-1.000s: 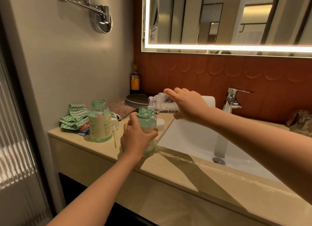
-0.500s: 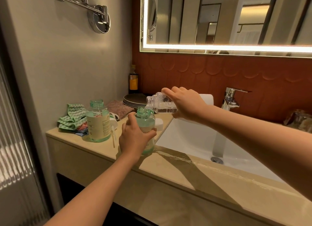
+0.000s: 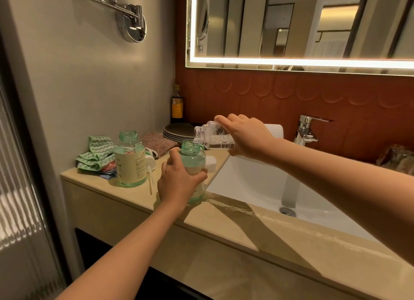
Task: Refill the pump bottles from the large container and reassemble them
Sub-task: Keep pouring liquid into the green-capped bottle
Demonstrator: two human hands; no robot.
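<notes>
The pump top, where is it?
Head view, left side: the pump top lies on the counter between the free green bottle and the held bottle.

White sink [image 3: 253,183] sunk into a beige stone counter [image 3: 246,237]. Behind the sink, rust-red wall panelling [image 3: 280,93] with embossed scallop shapes; at its back rim, a chrome tap [image 3: 308,131]. Above the sink, a wide mirror [image 3: 291,19] edged with a glowing warm light strip [image 3: 313,61]. Left of the sink, a plain grey wall [image 3: 78,75] with a chrome swing-arm mount [image 3: 132,24] high up. Far left of the sink, ribbed glass [image 3: 20,187] catching pale light. Below the sink, dark recess [image 3: 94,248] under the counter.
</notes>
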